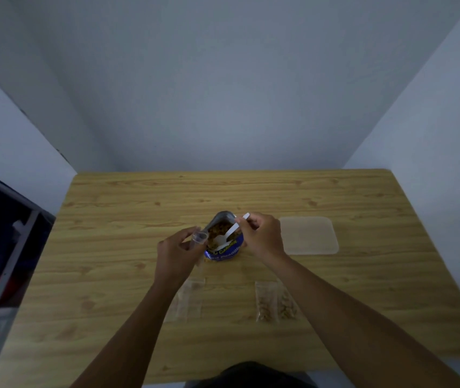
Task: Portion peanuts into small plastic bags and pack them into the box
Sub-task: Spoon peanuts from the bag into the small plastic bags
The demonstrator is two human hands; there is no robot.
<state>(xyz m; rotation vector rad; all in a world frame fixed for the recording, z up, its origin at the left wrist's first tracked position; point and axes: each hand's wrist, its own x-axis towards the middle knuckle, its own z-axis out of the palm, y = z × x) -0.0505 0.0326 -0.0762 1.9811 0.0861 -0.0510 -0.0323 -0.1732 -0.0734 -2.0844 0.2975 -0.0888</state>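
One wooden table (128,275) fills the lower half of the view, and on it one open peanut pouch (223,239), blue with a silvery inside, stands upright near the middle, brown peanuts (219,228) showing in its mouth. To the right of the pouch, near it but apart, lies one translucent plastic box (308,235), flat on the wood; whether this is the box itself or only its lid cannot be told. Nearer the person than the pouch and a little right lie two small filled bags (275,301) side by side, touching, each with peanuts in its lower part. Nearer than the pouch and a little left lies a stack of empty bags (187,299), partly under the left forearm; their number cannot be counted. The left hand (174,253), just left of the pouch, pinches one small clear bag (199,238) with its mouth held open at the pouch's rim. The right hand (259,236), just right of the pouch, is closed around the handle of one white spoon (227,236), whose bowl dips into the pouch among the peanuts.
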